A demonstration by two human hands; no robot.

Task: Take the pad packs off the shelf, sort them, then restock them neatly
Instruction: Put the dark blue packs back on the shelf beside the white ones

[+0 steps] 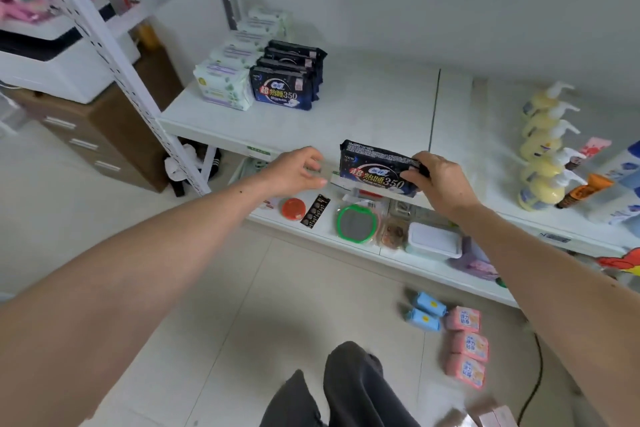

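My right hand [437,177] grips a dark blue pad pack [374,168] by its right end, holding it upright over the front edge of the white shelf [363,114]. My left hand [299,170] hovers just left of the pack, fingers loosely curled, holding nothing. At the shelf's back left stands a row of dark blue pad packs [285,87], and beside it a row of white pad packs [225,85] running toward the wall. On the floor lie pink packs [467,345] and two light blue packs [426,310].
Yellow pump bottles [542,156] and tubes line the shelf's right side. The lower shelf holds a red round tin [293,209], a green-rimmed mirror [356,224] and a white box [433,241]. A printer [59,59] sits on a brown cabinet at left. My dark-trousered legs [349,388] are below.
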